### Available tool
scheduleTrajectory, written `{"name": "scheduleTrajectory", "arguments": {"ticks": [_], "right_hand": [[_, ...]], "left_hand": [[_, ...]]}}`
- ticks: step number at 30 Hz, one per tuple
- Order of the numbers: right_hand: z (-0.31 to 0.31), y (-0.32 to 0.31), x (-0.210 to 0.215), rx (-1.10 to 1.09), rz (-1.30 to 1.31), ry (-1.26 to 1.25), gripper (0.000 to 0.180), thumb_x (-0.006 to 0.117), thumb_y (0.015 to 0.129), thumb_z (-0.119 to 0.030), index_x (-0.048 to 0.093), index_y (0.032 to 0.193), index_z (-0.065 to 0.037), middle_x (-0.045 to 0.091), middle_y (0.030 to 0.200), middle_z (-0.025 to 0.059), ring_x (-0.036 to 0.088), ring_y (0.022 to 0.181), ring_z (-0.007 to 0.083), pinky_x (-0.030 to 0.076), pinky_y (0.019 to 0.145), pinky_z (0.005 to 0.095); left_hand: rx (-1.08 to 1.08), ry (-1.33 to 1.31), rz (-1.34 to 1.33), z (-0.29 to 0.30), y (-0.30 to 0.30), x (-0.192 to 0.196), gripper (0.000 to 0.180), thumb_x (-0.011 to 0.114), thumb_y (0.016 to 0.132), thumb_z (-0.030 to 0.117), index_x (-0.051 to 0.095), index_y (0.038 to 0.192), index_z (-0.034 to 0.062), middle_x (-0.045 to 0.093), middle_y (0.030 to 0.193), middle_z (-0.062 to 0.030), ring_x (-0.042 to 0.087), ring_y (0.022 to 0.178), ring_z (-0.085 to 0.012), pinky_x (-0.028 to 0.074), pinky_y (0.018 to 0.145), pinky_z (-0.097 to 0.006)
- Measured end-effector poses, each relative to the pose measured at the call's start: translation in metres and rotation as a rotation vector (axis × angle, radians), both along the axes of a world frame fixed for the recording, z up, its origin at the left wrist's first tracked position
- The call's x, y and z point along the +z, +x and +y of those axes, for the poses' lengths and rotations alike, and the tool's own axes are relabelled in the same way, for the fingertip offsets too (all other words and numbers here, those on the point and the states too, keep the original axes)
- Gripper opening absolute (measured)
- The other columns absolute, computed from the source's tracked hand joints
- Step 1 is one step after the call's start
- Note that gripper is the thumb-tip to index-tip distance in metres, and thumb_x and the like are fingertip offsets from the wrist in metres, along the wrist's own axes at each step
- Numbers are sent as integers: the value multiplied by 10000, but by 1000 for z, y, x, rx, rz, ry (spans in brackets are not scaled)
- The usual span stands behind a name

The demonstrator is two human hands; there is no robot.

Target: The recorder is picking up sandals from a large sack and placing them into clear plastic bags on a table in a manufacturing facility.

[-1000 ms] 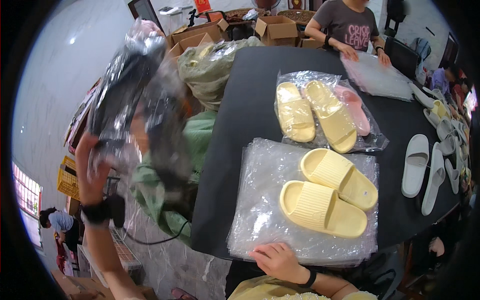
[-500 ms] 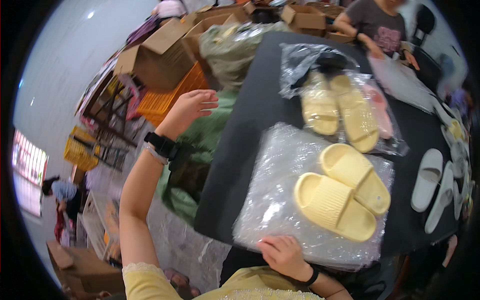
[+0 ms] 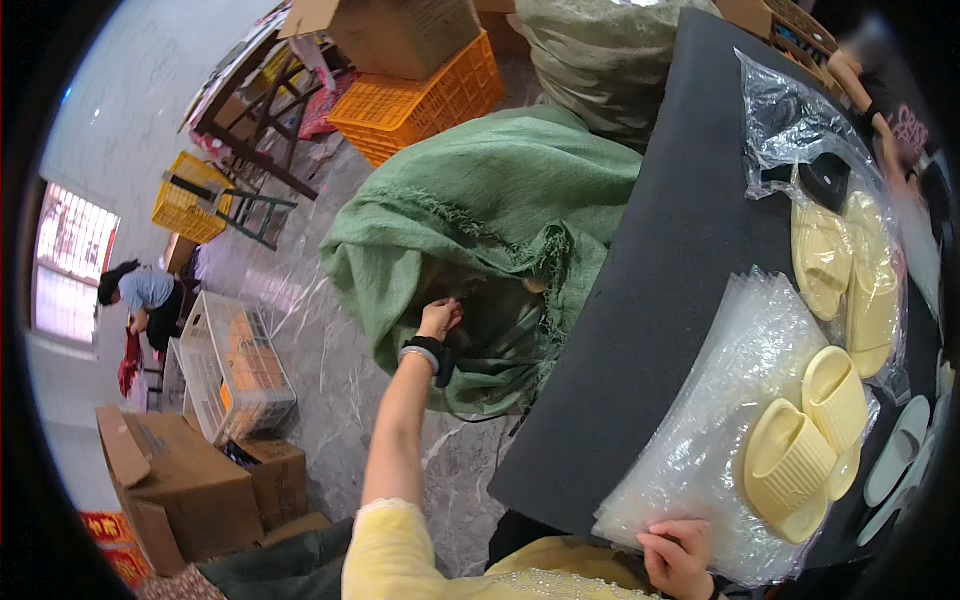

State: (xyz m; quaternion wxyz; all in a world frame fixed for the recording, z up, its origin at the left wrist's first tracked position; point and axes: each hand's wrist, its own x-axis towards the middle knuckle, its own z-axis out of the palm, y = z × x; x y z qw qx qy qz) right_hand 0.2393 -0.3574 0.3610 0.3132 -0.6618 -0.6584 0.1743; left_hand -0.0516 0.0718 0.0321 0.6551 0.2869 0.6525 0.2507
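Observation:
My left hand (image 3: 440, 319) is at the mouth of a green woven sack (image 3: 480, 160), its fingers loosely bent and apart, with nothing visible in them. Dark shadow hides most of the sack's inside. On the black table, my right hand (image 3: 677, 555) rests with loosely bent fingers on the near edge of a stack of clear plastic bags (image 3: 690, 450). A pair of pale yellow slide sandals (image 3: 795, 455) lies on the bags, right of that hand. Farther back, bagged yellow slides (image 3: 822, 262) lie beside a clear bag with a black slide (image 3: 826, 182).
The black table (image 3: 600, 400) has its left edge beside the sack. Grey-white slides (image 3: 897, 450) lie at the right. Left on the floor are an orange crate (image 3: 420, 105), a white crate (image 3: 240, 370) and cardboard boxes (image 3: 190, 480). Another person (image 3: 148, 290) is far left; one more is at the upper right.
My left hand has come down from above the table's left side to the sack's mouth. The view has swung left, bringing the whole sack into sight. My right hand stays on the bags.

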Motion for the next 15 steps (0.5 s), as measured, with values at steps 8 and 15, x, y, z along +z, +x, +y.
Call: {"name": "scheduleTrajectory", "arguments": {"ticks": [8, 15], "right_hand": [[6, 1, -7, -39, -15, -33, 220, 658, 721, -34, 683, 931, -93, 619, 898, 56, 580, 781, 233, 418, 675, 346], [-1, -1, -16, -34, -11, -14, 207, 681, 729, -121, 688, 936, -122, 610, 873, 21, 572, 753, 185, 401, 658, 323]], "left_hand": [[682, -79, -493, 80, 76, 20, 402, 375, 971, 313, 494, 1272, 75, 474, 1335, -129, 485, 1155, -355, 428, 952, -512], [659, -6, -464, 127, 95, 26, 404, 385, 967, 318, 494, 1272, 76, 478, 1332, -128, 488, 1151, -355, 428, 949, -513]]}}
